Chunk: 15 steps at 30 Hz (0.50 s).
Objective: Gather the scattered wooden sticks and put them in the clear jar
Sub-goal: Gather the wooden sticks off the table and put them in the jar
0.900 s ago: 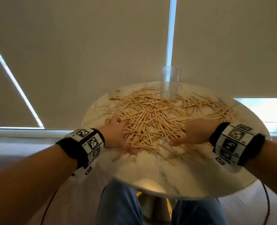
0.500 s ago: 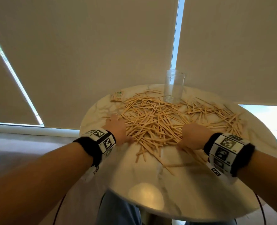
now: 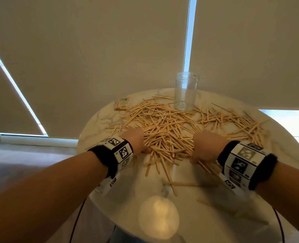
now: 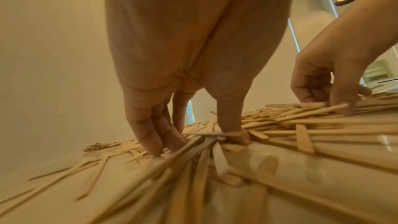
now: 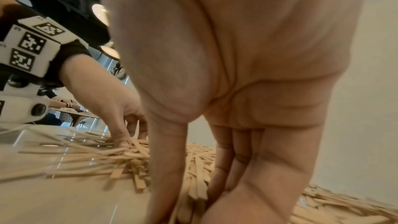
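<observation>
Several flat wooden sticks [image 3: 169, 130] lie scattered in a wide pile across a round marble table [image 3: 206, 221]. The clear jar [image 3: 185, 92] stands upright and empty at the far edge, behind the pile. My left hand [image 3: 136, 139] is at the pile's near left; its straight fingers [image 4: 150, 135] and thumb dig down into the sticks [image 4: 280, 125]. At the near right, my right hand [image 3: 204, 146] has curled fingers and pinches a few sticks under its thumb. The right wrist view shows sticks [image 5: 198, 183] between its thumb and fingers [image 5: 234, 157].
A small paper packet [image 3: 122, 103] lies at the table's far left. A few stray sticks [image 3: 180, 184] lie near the front edge. Beige roller blinds hang close behind the table. Floor drops away on both sides.
Both hands went from lying flat on the pile to standing fingers-down in it. The sticks between them are bunched closer. The camera has tilted, showing more of the near table.
</observation>
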Available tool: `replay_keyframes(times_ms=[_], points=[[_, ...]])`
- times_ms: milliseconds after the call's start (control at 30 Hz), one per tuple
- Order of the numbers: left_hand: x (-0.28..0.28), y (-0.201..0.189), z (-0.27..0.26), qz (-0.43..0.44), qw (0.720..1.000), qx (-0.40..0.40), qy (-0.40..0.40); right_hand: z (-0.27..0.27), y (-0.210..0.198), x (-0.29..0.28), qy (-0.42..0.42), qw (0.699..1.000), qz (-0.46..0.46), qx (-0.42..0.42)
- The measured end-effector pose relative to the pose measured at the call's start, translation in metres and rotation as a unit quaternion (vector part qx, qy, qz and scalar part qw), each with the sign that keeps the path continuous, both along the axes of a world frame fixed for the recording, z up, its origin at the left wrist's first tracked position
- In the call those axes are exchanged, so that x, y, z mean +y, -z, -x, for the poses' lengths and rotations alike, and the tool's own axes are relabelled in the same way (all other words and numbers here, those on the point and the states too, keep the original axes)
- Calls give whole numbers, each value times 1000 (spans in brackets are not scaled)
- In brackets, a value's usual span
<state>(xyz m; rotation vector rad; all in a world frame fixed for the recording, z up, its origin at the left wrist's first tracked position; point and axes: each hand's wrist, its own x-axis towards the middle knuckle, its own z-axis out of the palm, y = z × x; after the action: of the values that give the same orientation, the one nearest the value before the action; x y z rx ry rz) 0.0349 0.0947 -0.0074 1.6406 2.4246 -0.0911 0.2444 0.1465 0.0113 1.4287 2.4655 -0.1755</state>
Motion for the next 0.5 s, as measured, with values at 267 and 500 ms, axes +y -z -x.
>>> replay_keyframes(times_ms=[267, 500], points=[[1, -12, -11, 22, 1000, -6, 7, -7, 0, -5, -23, 999, -18, -25], [1, -12, 2, -21, 999, -46, 0, -9, -10, -4, 16, 999, 1, 35]])
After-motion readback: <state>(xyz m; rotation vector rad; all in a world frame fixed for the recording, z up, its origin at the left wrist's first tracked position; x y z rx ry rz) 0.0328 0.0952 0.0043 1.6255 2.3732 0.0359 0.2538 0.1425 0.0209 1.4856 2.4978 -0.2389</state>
